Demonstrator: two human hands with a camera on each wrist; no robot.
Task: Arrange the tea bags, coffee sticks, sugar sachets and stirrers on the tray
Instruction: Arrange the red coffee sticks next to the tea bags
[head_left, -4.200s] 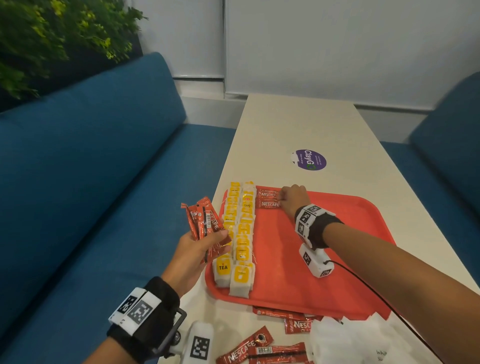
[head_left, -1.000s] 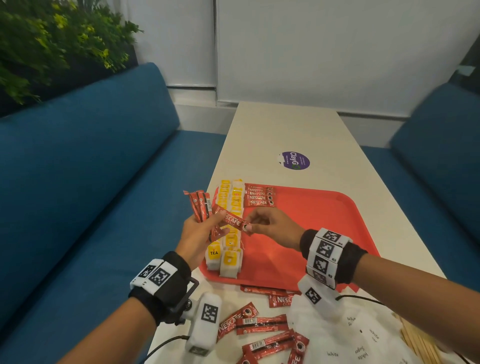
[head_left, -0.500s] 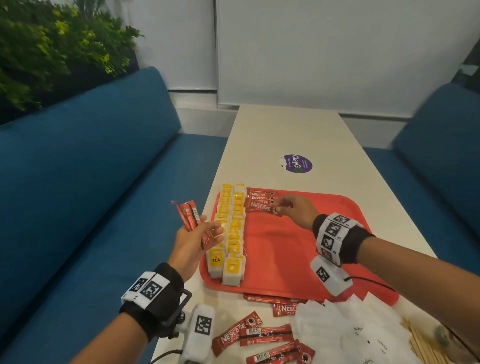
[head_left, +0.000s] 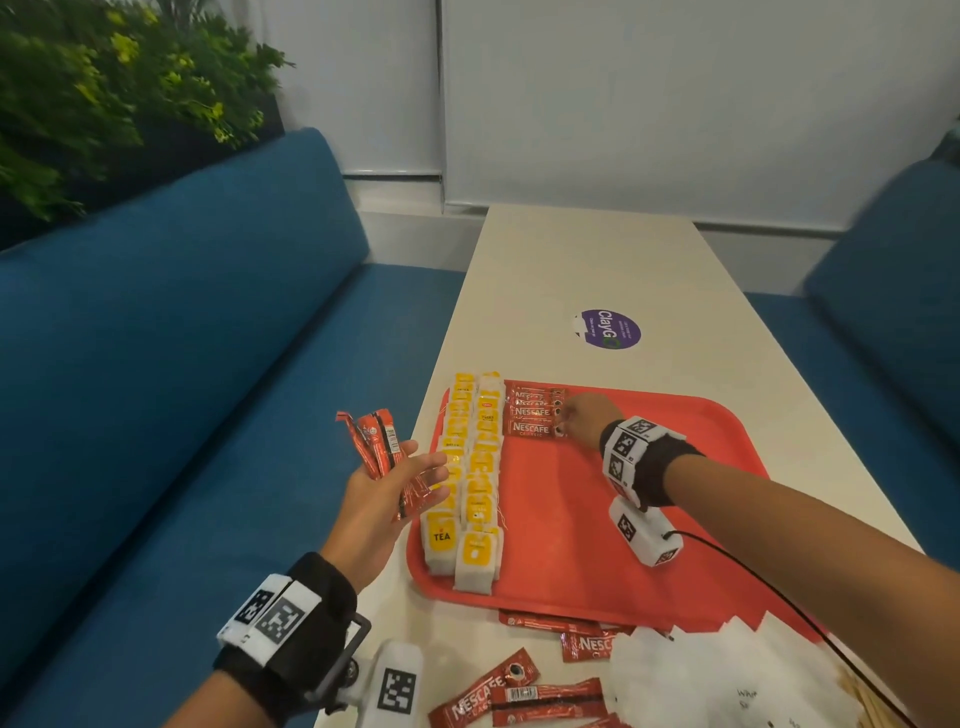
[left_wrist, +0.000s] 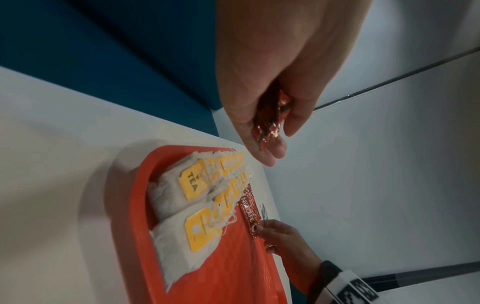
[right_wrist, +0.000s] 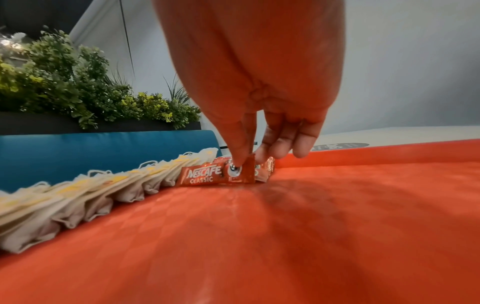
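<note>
A red tray (head_left: 571, 545) carries two columns of yellow-tagged tea bags (head_left: 475, 467) along its left side. At the far end beside them lies a short row of red Nescafe coffee sticks (head_left: 532, 405). My right hand (head_left: 576, 415) pinches the right end of the nearest stick (right_wrist: 207, 174) between thumb and forefinger as it lies flat on the tray (right_wrist: 259, 236). My left hand (head_left: 384, 483) hovers off the tray's left edge. Its thumb holds a bundle of coffee sticks (head_left: 376, 441) against the fingers. The left wrist view shows the bundle (left_wrist: 270, 123) above the tea bags (left_wrist: 182, 195).
Loose coffee sticks (head_left: 514, 696) lie on the table near me, some tucked under the tray's near rim. White sugar sachets (head_left: 727, 680) and wooden stirrers (head_left: 872, 712) sit at the near right. A purple sticker (head_left: 608, 330) marks the far table. Blue sofas (head_left: 182, 364) flank it.
My right hand drew one stick out of the left hand's bundle, carried it to the far end of the tray and laid it down as the nearest of the row. The left hand stayed put.
</note>
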